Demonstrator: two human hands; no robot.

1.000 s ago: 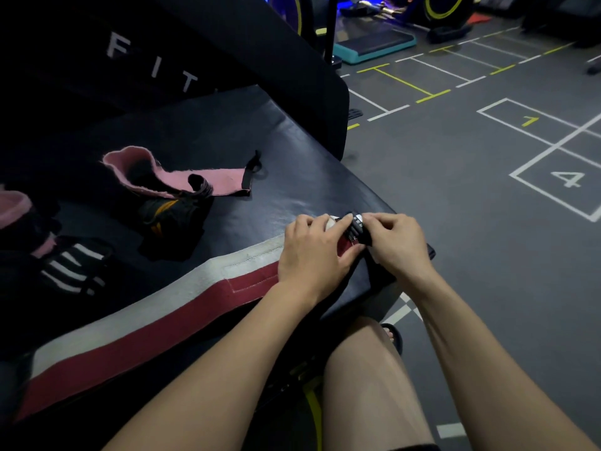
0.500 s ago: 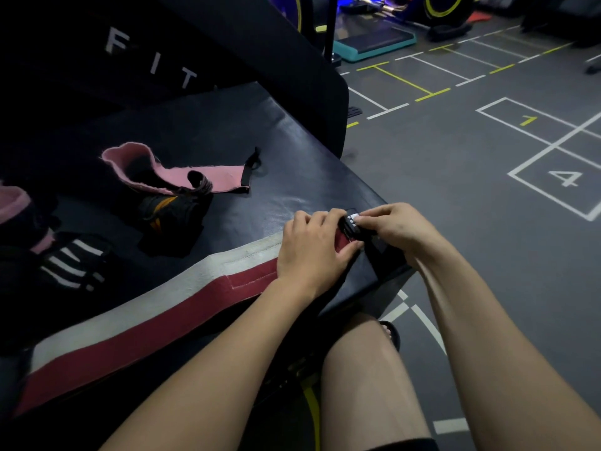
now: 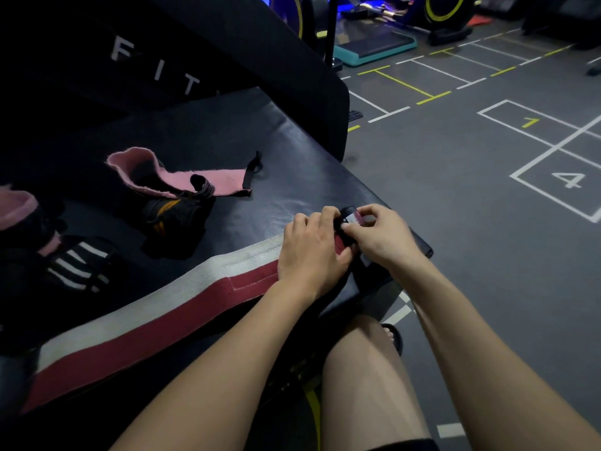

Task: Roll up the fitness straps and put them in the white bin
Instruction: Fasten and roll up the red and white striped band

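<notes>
Bin: no white bin shows in this view, so what it holds cannot be told.
Strap: a long red and white strap [image 3: 136,323] lies flat on the black padded bench [image 3: 247,125], red band nearer the person, white band on the far side.
Long axis: it runs from the lower left edge of the view up and to the right, ending at the bench's right corner, where both hands meet.
Rolled end: the right-hand end is curled into a small tight roll [image 3: 349,219] with a dark outer face and a bit of red and white showing; it sits at the corner of the bench.
Left hand [image 3: 312,255]: lies on top of the strap just behind the roll, fingers curled over its end and gripping it.
Right hand [image 3: 380,236]: thumb and fingertips pinch the roll from the right side.
Strap to grip: nearly all of the strap trails away to the left of both hands; only the roll is between them.
Other straps: a pink strap [image 3: 182,177] lies loosely curved farther back on the bench, a black and orange bundle [image 3: 175,216] just in front of it.
Glove: a black one with white stripes [image 3: 74,265] lies at the left.
Floor [image 3: 455,190]: grey, with painted white and yellow lines.
</notes>
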